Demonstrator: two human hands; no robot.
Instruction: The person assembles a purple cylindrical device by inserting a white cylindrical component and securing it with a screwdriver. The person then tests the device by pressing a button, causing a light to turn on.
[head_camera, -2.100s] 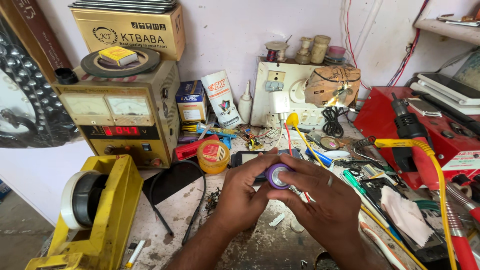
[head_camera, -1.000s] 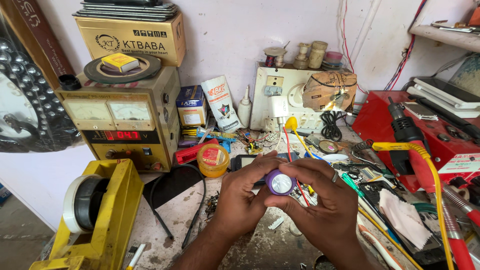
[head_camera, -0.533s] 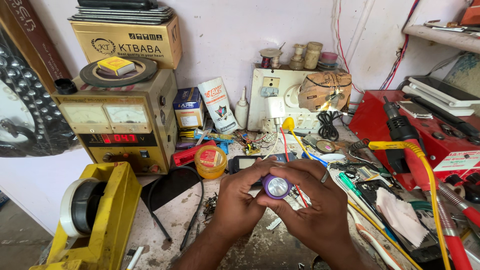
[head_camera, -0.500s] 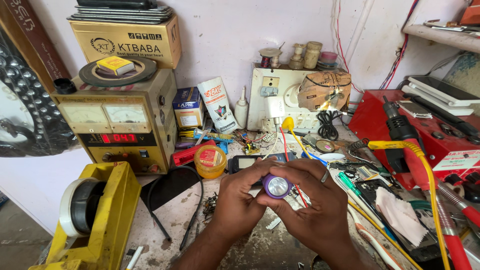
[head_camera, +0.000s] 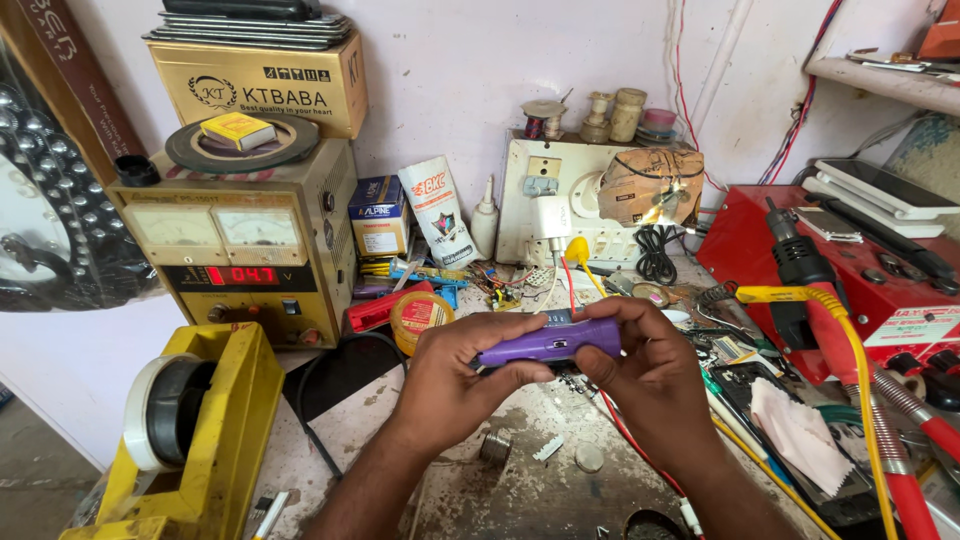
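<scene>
Both of my hands hold a small purple cylindrical device sideways above the workbench, its long side toward me. My left hand grips its left end with thumb below and fingers on top. My right hand wraps the right end. A dark strip with small blue marks shows along the device's top edge. Red and yellow wires run behind it toward a white switchboard.
A beige power supply with meters and a red display stands at left, a yellow tape dispenser in front of it. A yellow tape roll, a red box with a hot-air tool, a cloth and loose parts lie around.
The purple device was held end-on toward me, showing its round face; now it is turned sideways and lies horizontal between both hands.
</scene>
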